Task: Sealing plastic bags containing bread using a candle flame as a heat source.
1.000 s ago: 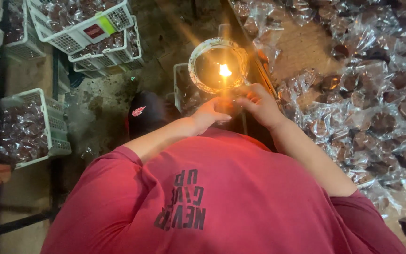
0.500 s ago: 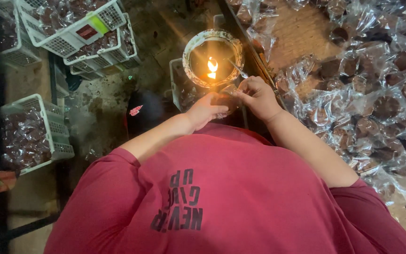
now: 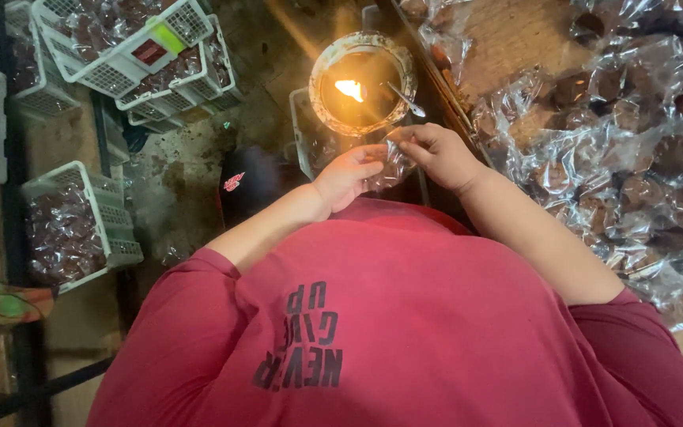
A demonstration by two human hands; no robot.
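Bag [image 3: 389,164] pinched betw. both hands' fingers [image 3: 405,142], just below flame [image 3: 349,88].

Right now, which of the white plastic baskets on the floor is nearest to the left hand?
The low white basket by the left elbow, filled with wrapped dark pieces. The stacked baskets lie farther up, beyond the left hand.
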